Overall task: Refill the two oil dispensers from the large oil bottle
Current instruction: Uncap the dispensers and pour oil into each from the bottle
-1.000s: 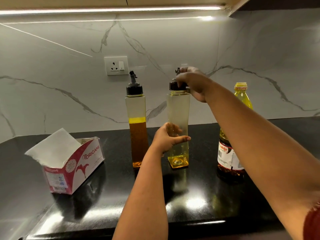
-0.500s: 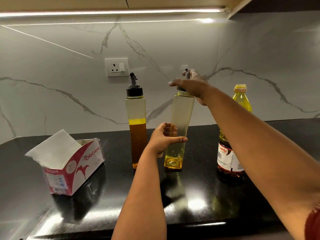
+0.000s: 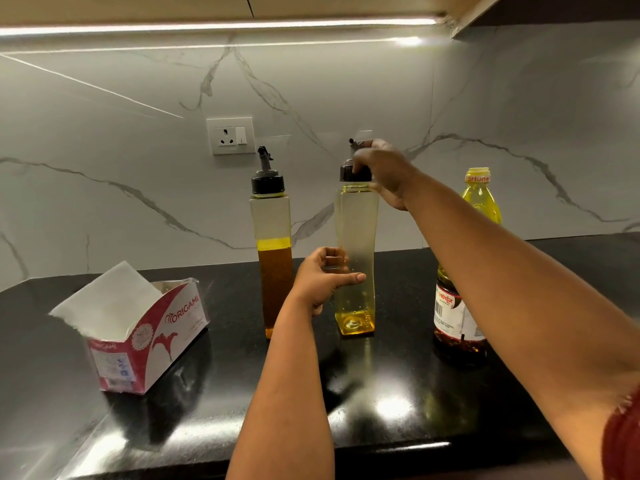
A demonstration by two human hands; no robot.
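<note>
Tilted a moment ago, the near-empty dispenser (image 3: pixel 356 271) stands upright on the surface (image 3: pixel 415 393), left hand (image 3: pixel 322 282) wrapped round its middle, right hand (image 3: pixel 384 171) gripping its cap (image 3: pixel 349 173); uncapping looks underway, pouring not begun

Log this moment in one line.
left hand: holds near-empty dispenser | right hand: grips its cap | half-full dispenser, oil bottle: stand untouched

near-empty dispenser (image 3: pixel 358 230) back upright from its earlier tilt

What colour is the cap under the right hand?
Black; the cap shows best in the head view, under the right hand.
</note>
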